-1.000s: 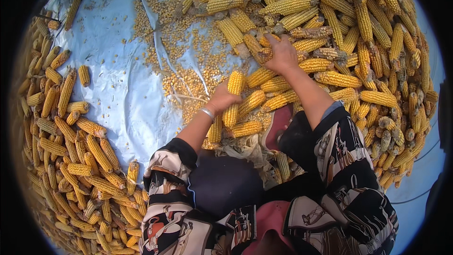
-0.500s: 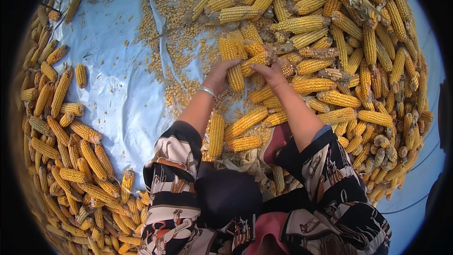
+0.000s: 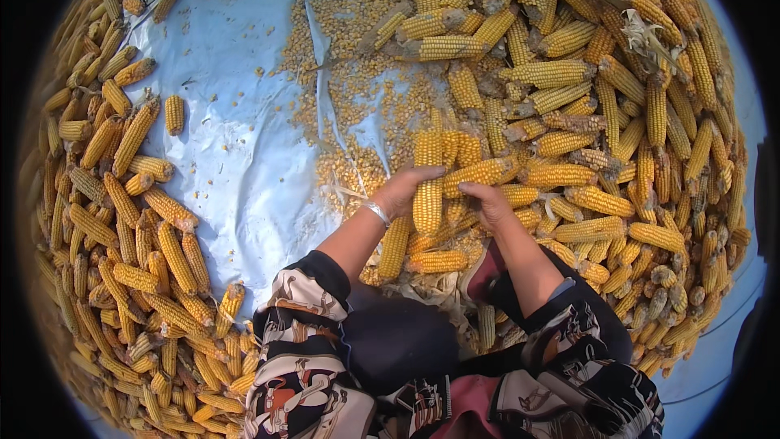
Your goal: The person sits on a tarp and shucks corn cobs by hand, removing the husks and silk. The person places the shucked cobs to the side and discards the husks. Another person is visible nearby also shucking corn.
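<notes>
My left hand [image 3: 400,193], with a silver bracelet at its wrist, is closed round a yellow corn cob [image 3: 427,203]. The cob points away from me, and my thumb lies across it. On the right, my right hand [image 3: 489,205] grips a second corn cob [image 3: 475,176], which lies crosswise against the first. Its thumb shows on the near side; its other fingers are mostly hidden. More cobs [image 3: 461,148] sit just beyond my hands, and another corn cob [image 3: 437,262] lies on the near side.
A large heap of cobs [image 3: 597,229] spreads on the right, and another pile of cobs [image 3: 166,256] curves along the left. Loose kernels [image 3: 357,32] are scattered over the blue sheet [image 3: 236,122]. A reddish shoe [image 3: 481,275] is near my right forearm.
The whole view has shifted, so the heaps sit lower and further right. Both hands still hold their cobs; the crosswise cob now lies more level and its right end shows more.
</notes>
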`<state>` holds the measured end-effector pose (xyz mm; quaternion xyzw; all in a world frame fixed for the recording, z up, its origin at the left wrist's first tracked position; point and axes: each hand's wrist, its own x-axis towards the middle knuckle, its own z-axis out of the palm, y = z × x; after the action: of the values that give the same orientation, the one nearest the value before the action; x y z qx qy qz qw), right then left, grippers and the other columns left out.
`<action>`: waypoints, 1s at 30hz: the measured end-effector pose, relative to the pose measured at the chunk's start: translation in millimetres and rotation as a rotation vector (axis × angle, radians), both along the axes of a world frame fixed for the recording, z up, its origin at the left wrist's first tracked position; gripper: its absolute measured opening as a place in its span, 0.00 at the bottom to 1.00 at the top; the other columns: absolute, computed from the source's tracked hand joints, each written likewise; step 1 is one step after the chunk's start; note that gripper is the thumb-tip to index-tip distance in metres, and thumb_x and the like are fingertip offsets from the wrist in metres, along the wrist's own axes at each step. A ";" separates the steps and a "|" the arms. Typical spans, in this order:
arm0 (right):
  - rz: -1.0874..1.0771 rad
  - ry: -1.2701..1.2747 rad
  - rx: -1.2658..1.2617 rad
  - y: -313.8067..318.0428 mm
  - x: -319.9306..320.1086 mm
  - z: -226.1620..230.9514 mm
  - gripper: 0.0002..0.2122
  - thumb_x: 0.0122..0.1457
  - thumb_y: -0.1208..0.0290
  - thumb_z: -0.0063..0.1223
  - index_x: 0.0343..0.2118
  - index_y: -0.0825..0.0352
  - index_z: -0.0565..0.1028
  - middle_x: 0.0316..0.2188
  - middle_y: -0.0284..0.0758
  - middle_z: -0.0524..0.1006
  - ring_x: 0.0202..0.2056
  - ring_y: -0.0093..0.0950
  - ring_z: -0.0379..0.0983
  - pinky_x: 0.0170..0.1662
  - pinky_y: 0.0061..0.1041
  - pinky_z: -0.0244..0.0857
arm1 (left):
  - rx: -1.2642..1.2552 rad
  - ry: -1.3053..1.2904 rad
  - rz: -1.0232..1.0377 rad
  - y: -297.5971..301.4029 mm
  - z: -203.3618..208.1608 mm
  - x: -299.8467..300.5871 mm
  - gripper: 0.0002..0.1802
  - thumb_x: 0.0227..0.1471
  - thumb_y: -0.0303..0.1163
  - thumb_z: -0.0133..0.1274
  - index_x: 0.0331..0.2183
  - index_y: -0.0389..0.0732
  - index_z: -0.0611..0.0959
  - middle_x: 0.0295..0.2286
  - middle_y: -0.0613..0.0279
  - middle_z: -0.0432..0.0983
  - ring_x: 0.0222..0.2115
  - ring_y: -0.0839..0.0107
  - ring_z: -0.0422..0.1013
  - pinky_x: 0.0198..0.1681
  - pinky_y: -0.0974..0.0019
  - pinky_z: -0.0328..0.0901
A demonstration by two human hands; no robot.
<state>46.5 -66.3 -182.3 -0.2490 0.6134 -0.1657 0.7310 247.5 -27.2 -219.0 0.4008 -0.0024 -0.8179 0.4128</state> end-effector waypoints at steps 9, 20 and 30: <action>0.240 -0.393 -0.139 62.2 133.3 102.6 0.40 0.43 0.77 0.58 0.63 0.63 0.54 0.52 0.38 0.69 0.51 0.30 0.69 0.55 0.31 0.64 | -0.006 0.227 0.360 122.7 54.4 79.0 0.28 0.49 0.34 0.57 0.51 0.32 0.72 0.43 0.53 0.76 0.42 0.62 0.74 0.48 0.58 0.70; 0.739 -0.598 -1.028 47.0 403.1 300.1 0.39 0.46 0.64 0.68 0.60 0.69 0.60 0.53 0.47 0.68 0.56 0.35 0.65 0.57 0.30 0.63 | -0.372 -0.743 1.461 204.5 310.2 427.5 0.30 0.59 0.45 0.49 0.54 0.34 0.65 0.50 0.48 0.67 0.50 0.56 0.67 0.54 0.52 0.66; 0.484 0.903 -0.583 40.2 -39.0 61.9 0.14 0.50 0.75 0.54 0.41 0.68 0.78 0.32 0.40 0.80 0.34 0.29 0.78 0.38 0.28 0.70 | -0.053 -0.821 -0.151 204.5 36.4 84.5 0.16 0.49 0.33 0.57 0.38 0.31 0.82 0.30 0.57 0.81 0.30 0.72 0.77 0.32 0.69 0.69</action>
<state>7.4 -26.1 -120.4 -0.6184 0.7189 -0.0335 0.3156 332.0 177.3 -182.6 0.6814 -0.2171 -0.6179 0.3267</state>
